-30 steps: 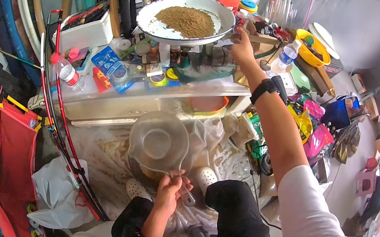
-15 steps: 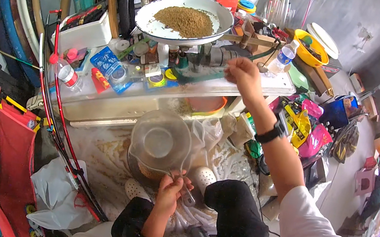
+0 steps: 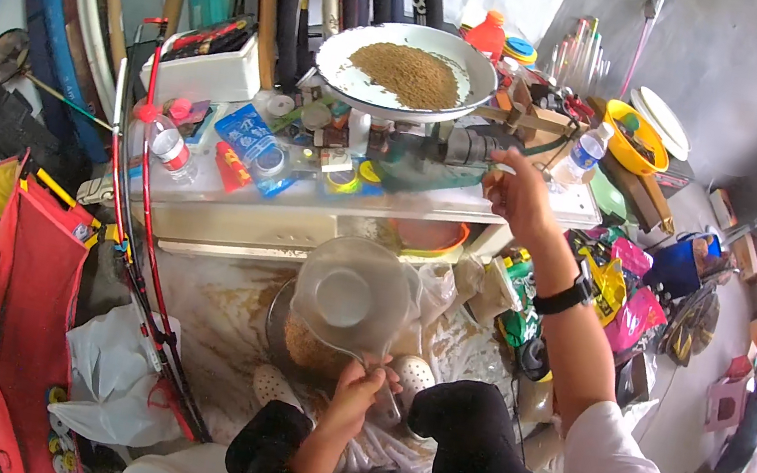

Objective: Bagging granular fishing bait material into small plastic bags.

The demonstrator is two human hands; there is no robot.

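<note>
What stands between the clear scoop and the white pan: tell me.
The table's front edge and, behind it, small yellow items stand between the clear scoop, held in the left hand, and the white pan. The pan sits higher, so a path over both looks open.

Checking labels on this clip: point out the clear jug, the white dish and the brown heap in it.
Clear jug (image 3: 340, 297): head view, on its round bottom.
White dish (image 3: 479, 77): head view, on its bare inside near the right rim.
Brown heap (image 3: 409, 75): head view, on its middle.
</note>
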